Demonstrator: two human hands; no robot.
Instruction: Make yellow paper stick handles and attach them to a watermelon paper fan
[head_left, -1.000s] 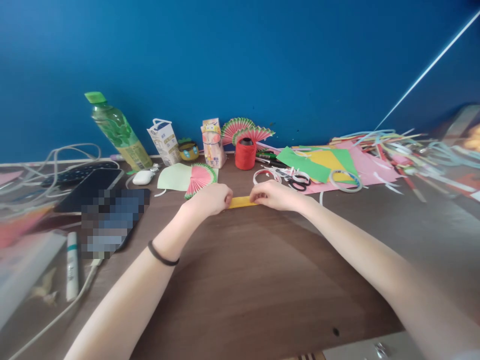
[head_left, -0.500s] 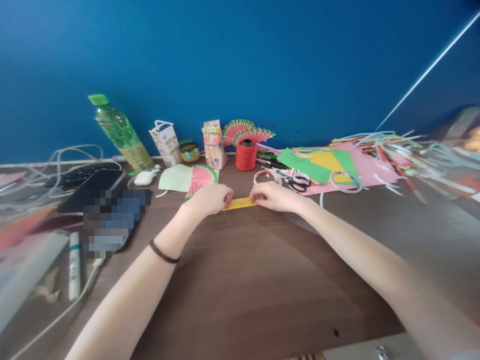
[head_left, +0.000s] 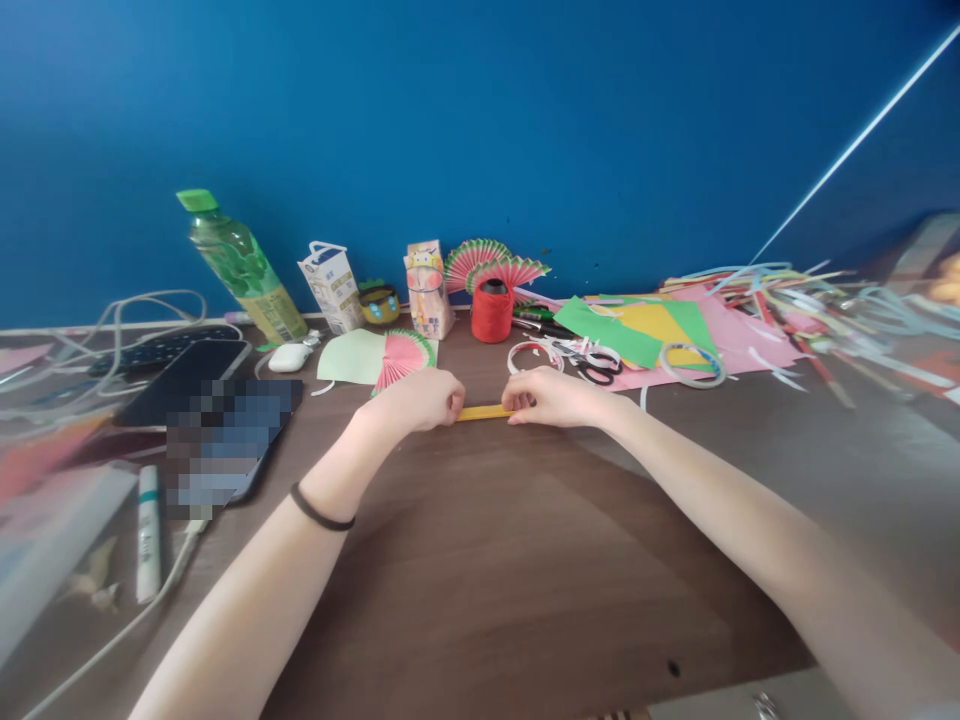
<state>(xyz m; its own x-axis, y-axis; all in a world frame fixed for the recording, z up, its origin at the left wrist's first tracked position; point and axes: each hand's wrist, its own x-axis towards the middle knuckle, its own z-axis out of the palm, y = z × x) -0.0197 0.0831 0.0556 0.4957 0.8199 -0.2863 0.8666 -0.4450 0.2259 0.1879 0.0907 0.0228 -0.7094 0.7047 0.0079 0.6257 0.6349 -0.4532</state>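
Paper strip (head_left: 484,411), thin and yellow, sits mid-scene just above or on the surface (head_left: 495,560), honestly can't tell which, stretched left to right between two bare hands. Left hand (head_left: 424,398) has its fingers curled in and clamped on the left end, and the right hand (head_left: 551,396) has its fingers pinched on the right end, so only the middle bit shows. There's a dark band (head_left: 322,519) around the left wrist too. Just beyond the left hand, and partly behind it, is a pink fan (head_left: 405,355) with a green edge, lying on a pale green sheet (head_left: 346,355). Straight past the strip on the far side stands a red spool (head_left: 491,316) with more pleated fans (head_left: 478,258) behind it, and a decorated carton (head_left: 429,300) just left of that. Further left you've got a second carton (head_left: 334,287) and a green bottle (head_left: 244,265). Beyond the right hand are scissors (head_left: 598,374), then green paper (head_left: 611,335) on a pink sheet (head_left: 757,338), with a tape roll (head_left: 694,381) overlapping the sheet's near edge. Far right is a messy pile of sticks (head_left: 817,300). Near left: a phone (head_left: 274,430), partly pixelated, plus a white marker (head_left: 149,540).
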